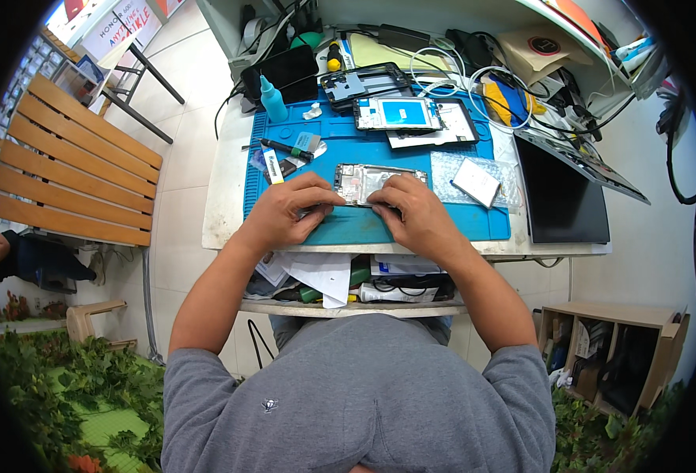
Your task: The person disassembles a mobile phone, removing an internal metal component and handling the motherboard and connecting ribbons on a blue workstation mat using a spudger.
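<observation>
Left hand [289, 213]: fingers bent and drawn close to the thumb, the tips at the lower left corner of the phone chassis; whether they grip anything, I cannot tell.
Right hand [413, 213]: curled over the chassis's lower right part, thumb and fingertips near each other at its lower edge; a firm hold cannot be made out.
Phone chassis [357, 181]: an opened, silvery rectangular frame, lying lengthwise between the hands on the work mat.
Work mat [332, 232]: blue, broad and flat, spread over the white surface [223, 217].
Right of chassis: a white rectangular block with dark edges [476, 183], lying tilted on clear bubble wrap [445, 167].
Behind chassis: a pale device frame with a bright blue panel [403, 113], and beyond it an open black plastic frame [346, 88].
Left side: a slim black-and-green pen-shaped tool [286, 150]; farther back, an upright light-blue squeeze bottle [272, 102].
Far right: a glossy black flat panel [561, 197], beside the mat.
</observation>
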`<state>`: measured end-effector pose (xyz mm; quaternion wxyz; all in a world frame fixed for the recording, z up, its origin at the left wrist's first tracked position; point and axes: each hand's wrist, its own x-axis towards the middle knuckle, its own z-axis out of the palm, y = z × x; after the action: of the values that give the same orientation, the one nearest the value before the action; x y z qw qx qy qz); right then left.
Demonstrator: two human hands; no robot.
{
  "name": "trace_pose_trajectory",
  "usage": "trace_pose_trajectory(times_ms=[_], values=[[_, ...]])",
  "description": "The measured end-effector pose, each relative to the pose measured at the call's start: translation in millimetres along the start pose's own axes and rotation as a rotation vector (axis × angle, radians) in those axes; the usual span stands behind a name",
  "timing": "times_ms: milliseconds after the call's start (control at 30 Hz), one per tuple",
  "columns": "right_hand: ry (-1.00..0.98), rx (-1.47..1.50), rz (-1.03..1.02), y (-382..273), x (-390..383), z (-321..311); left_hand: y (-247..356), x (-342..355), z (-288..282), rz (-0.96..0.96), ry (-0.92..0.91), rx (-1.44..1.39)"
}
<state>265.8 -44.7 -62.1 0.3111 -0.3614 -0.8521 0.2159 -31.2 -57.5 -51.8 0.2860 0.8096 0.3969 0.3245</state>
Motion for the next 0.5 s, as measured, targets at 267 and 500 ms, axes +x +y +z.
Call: trace_pose_trajectory(times_ms=[267,500], values=[[0.017,0.006,0.017,0.9,-2.6,2.7,-2.7,-4.3,4.0,0.086,0.01,0.15],[0.024,0.009,0.019,0.6,-3.2,2.6,-3.7,-4.5,4.9,0.094,0.013,0.172]])
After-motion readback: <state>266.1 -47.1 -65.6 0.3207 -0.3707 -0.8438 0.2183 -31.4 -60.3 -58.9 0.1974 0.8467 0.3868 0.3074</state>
